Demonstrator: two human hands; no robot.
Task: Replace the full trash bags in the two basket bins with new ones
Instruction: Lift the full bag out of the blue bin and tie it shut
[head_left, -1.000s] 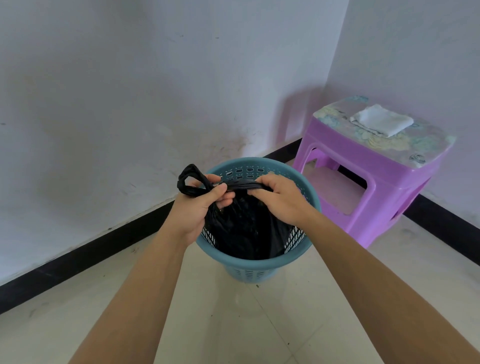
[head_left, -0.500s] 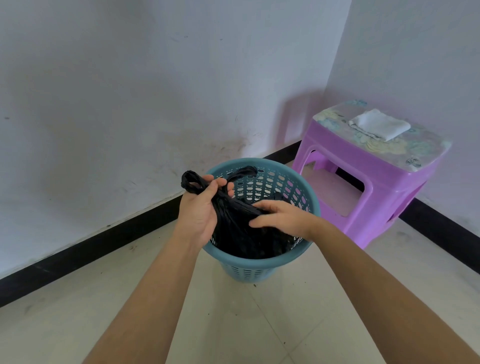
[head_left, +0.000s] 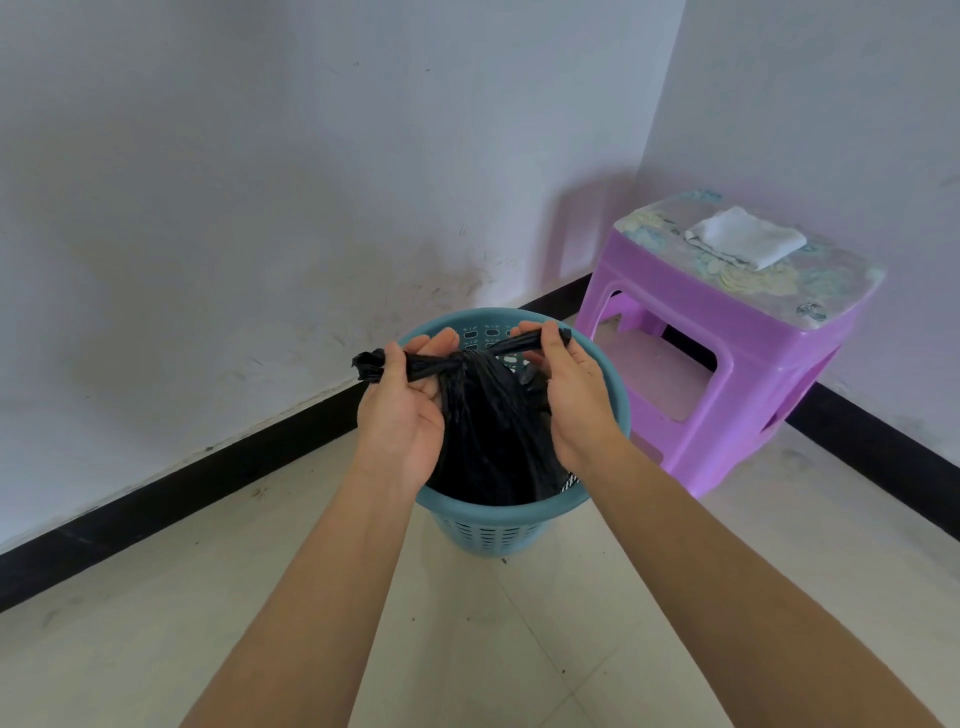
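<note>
Over the teal perforated plastic basket bin | black plastic trash bag sits inside, neck knotted | left hand and right hand each grip a twisted tail | risk: a hard pull may tear thin plastic, spilling rubbish

Looks like a plain room in a home, corner of it. White walls, scuffed & marked low down, black baseboard, pale floor tiles. Purple plastic stool w/ flower-print top, folded white cloth on it. Blue basket bin w/ black bag just beside the stool.
</note>
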